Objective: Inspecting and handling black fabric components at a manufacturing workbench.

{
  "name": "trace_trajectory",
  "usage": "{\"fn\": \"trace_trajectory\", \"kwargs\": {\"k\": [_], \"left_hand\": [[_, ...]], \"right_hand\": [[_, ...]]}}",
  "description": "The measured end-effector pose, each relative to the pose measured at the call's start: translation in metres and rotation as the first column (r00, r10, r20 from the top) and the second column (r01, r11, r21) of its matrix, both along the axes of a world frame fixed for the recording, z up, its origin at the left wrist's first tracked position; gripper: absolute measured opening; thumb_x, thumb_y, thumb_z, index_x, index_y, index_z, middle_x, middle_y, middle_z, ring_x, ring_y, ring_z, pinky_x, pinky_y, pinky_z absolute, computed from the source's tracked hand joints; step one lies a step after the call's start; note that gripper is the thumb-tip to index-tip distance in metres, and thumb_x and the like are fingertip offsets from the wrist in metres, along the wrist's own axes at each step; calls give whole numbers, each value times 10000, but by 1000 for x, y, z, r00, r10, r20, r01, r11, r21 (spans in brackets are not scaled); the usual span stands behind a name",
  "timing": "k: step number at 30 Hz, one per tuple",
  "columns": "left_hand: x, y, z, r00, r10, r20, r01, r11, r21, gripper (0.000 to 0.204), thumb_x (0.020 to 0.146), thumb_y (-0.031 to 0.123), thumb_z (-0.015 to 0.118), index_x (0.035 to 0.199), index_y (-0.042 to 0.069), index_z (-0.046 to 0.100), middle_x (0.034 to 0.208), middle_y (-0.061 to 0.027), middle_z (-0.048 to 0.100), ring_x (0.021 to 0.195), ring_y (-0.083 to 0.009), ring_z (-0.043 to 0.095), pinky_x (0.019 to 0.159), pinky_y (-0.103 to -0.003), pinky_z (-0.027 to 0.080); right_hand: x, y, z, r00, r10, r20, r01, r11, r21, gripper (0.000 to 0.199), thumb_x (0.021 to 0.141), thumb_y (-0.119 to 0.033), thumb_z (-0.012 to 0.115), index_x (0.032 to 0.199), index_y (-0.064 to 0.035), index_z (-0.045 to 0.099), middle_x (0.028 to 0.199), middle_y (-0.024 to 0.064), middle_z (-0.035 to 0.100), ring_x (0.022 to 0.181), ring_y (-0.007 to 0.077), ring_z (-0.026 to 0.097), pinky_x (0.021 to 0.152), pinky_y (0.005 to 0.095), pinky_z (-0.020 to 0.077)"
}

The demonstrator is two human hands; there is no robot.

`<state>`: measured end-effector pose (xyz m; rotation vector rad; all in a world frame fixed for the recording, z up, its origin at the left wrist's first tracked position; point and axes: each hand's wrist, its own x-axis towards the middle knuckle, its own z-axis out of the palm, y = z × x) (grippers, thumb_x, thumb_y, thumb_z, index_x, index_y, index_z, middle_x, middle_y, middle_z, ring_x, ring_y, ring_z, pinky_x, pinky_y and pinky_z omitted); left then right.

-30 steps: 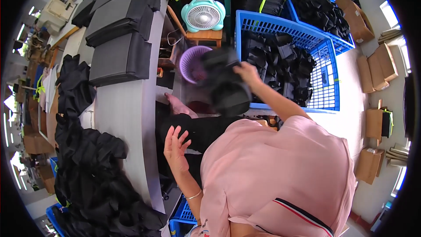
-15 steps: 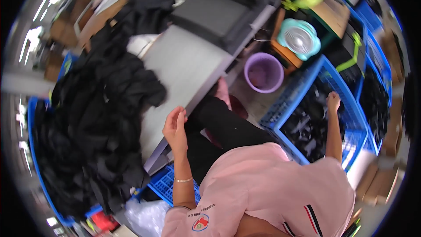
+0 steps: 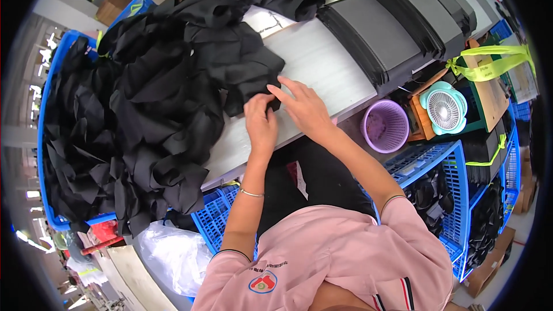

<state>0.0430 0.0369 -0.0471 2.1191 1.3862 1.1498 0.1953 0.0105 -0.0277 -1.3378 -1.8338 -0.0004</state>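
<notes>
head view shows us both hands at the near edge of the black fabric pile (image 3: 173, 98) on the grey work table (image 3: 322, 63). we see the left hand (image 3: 260, 122) resting on the table with its fingers bent and pinching the corner of 1 black fabric piece (image 3: 253, 89) that sticks out of the pile, and the right hand (image 3: 302, 106) lies just beside it, fingers stretched and a little apart, the fingertips pressing on the same piece. so this piece is at the front edge of the heap, between the 2 hands and still touching the rest of the pile. as far as we can judge, the work is in an early part of 1 cycle: the piece is taken at its corner but not yet pulled free or laid flat. the heap of loose black pieces is very big, it covers the left half of the table and hangs down into the blue bin (image 3: 49, 138) on the left, so much is left to do. on the right end of the table we see 2 neat stacks of dark flat pieces (image 3: 380, 34), which look to us like finished work, and the blue crate (image 3: 449, 184) by the person's right side also holds black bundles. we cannot tell how many pieces are in each. beside the table stand a purple basket (image 3: 385, 126) and a small green fan (image 3: 443, 108), both well apart from the hands.
</notes>
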Motion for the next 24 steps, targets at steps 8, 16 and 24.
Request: {"fn": "trace_trajectory", "kwargs": {"k": [8, 16, 24], "left_hand": [[-16, -39, -11, 948, 106, 300, -50, 980, -190, 330, 753, -112, 533, 1026, 19, 662, 1063, -100, 649, 1028, -273, 588, 927, -347, 475], [-11, -32, -11, 950, 205, 236, -166, 970, -176, 411, 745, -87, 484, 1121, 17, 614, 1348, -179, 528, 1289, -339, 471, 1069, -394, 384], [-13, -38, 0, 904, 184, 386, -102, 970, -222, 445, 791, -74, 524, 1230, -4, 553, 1404, -189, 495, 1337, -351, 431, 1099, -411, 358]], "right_hand": [[-3, 22, -41, 975, 45, 218, -37, 999, -40, 187, 774, -114, 702, 934, -52, 626, 992, 62, 633, 958, 244, 603, 809, 371, 455], [-17, 16, -18, 969, 63, 238, -17, 982, -189, 294, 725, -163, 773, 952, -68, 613, 996, 72, 629, 944, 240, 604, 875, 412, 422], [-35, 54, 1, 984, -20, 175, -28, 963, 270, 316, 709, -56, 670, 1020, -89, 621, 996, 55, 606, 880, 229, 596, 887, 378, 414]]}}
